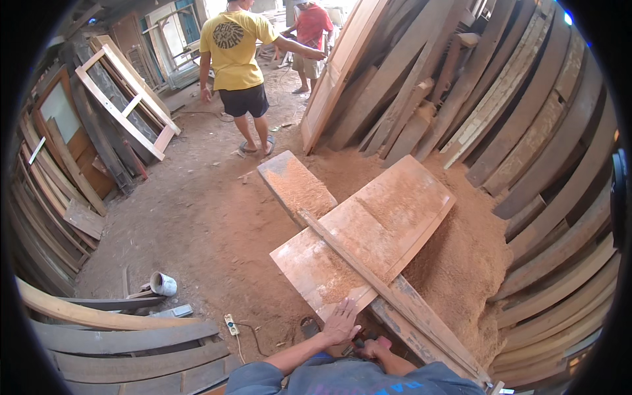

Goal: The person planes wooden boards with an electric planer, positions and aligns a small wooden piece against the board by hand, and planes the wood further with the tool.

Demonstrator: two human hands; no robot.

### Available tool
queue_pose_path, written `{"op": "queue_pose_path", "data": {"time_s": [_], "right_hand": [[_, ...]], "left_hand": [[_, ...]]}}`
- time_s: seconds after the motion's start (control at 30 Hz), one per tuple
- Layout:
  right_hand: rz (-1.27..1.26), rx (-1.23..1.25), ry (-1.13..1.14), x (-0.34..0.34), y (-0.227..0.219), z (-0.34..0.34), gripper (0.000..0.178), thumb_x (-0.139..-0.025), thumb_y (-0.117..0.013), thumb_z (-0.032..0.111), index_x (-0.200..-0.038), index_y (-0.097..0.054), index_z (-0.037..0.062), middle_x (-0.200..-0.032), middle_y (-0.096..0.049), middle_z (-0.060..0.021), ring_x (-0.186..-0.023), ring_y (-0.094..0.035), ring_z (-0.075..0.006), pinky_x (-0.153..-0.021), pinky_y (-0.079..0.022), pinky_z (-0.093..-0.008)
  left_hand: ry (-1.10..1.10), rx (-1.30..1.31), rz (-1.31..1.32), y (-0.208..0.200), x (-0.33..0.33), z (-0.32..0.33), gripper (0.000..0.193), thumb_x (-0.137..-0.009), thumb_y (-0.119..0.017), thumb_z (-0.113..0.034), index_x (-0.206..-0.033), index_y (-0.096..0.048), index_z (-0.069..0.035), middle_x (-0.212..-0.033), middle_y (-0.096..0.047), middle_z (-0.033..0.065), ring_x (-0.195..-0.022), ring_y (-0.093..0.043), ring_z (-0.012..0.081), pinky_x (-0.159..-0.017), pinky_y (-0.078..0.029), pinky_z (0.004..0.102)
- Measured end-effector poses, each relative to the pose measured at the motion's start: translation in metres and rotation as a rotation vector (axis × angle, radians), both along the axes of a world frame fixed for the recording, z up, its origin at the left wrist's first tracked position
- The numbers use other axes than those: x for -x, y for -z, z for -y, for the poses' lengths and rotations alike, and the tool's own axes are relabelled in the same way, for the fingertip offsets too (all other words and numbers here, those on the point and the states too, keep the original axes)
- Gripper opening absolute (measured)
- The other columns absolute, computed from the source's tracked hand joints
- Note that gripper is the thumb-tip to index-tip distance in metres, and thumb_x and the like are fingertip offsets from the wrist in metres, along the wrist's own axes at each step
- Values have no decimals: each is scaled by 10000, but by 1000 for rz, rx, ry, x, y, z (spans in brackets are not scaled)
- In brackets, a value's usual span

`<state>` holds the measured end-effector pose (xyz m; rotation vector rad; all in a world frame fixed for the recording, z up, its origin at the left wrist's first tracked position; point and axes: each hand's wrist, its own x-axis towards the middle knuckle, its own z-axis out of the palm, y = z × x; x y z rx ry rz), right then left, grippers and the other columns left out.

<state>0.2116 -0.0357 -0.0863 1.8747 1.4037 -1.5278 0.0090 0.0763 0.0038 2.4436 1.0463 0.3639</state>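
Observation:
A wide wooden board [359, 227], dusted with shavings, lies across a narrower plank [299, 187]. Over its near part runs a long thin wooden strip [349, 253]. My left hand [341, 322] rests with fingers stretched out on the board's near corner and holds nothing. Close to my body, just right of it, my right hand [376, 349] is closed on a partly hidden hand tool [358, 343] with dark and reddish parts. Its kind cannot be made out.
Planks [487, 85] lean along the right above a sawdust heap [461, 257]. A person in yellow [237, 49] stands ahead beside an upright wooden panel [342, 72]; another wears red [313, 29]. At left are frames [125, 99], a white bucket [163, 284] and a socket strip [232, 324] with a cord.

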Motion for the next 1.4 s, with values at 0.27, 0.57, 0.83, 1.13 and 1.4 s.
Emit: {"op": "queue_pose_path", "data": {"time_s": [0.27,0.57,0.83,1.13,1.4], "right_hand": [[44,34,82,-24,-9,25,873,-875,-718,517,-1536,-439,20,-1399,-608,-290,-1262,-624,-408,-1038,-516,-460],[55,18,31,-12,-7,25,970,-906,-701,475,-1638,-221,58,-1551,-470,-277,-1404,-507,-394,-1158,-429,-430],[14,43,-79,13,-10,15,869,-900,-693,497,-1519,-424,-51,-1494,-519,-301,-1385,-526,-404,-1147,-438,-443],[17,-13,-67,25,-3,12,785,-892,-730,495,-1387,-568,-92,-1356,-627,-304,-1269,-618,-423,-1057,-504,-465],[44,-30,35,28,-14,11,761,-912,-727,459,-1398,-543,-96,-1353,-620,-322,-1272,-616,-429,-1043,-510,-464]], "left_hand": [[93,-81,-232,-12,12,-102,724,-999,-486,-525,-1618,-349,-175,-1658,-285,264,-1561,-202,453,-1277,-172,532],[-946,99,-455,-27,172,-263,784,-1004,-502,-526,-1615,-333,-65,-1695,-178,274,-1583,-62,470,-1277,33,581],[-295,-279,-43,17,96,-127,845,-950,-563,-402,-1574,-280,92,-1665,-180,341,-1572,-127,481,-1286,-79,581],[-4,46,-363,-31,50,-108,796,-1001,-465,-534,-1643,-265,-106,-1715,-173,224,-1600,-103,401,-1293,-57,528],[-550,97,-344,-41,141,-231,776,-989,-548,-502,-1634,-321,-135,-1706,-102,287,-1587,-4,471,-1268,51,590]]}}
